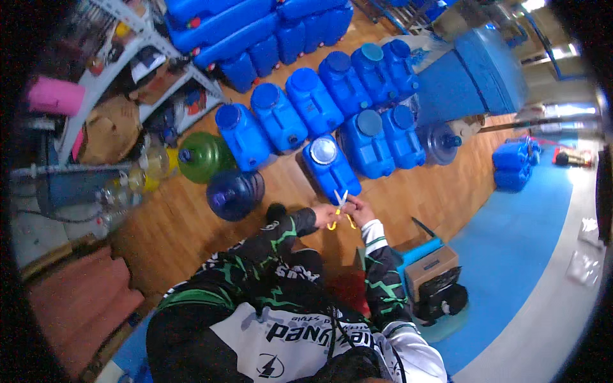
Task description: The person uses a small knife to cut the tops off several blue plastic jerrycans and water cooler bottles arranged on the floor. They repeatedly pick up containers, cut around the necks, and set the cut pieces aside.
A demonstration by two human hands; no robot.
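A pair of scissors (341,198) with yellow handles is held in front of me, blades parted and pointing away. My left hand (324,217) is closed around the left handle. At the other handle my right hand (361,211) is closed too, its fingers bent near the pivot. Just beyond the blades stands a blue water jug (334,174) whose top is covered in something pale and shiny. The blade tips overlap the jug's near end in the picture; whether they touch it I cannot tell.
Several blue jugs (276,118) stand in rows beyond, with more stacked behind. A green round bottle (205,157) and a dark blue one (235,195) are at left, beside a metal shelf (108,76). A cardboard box (431,271) sits right of my arm; a blue bin (469,73) stands far right.
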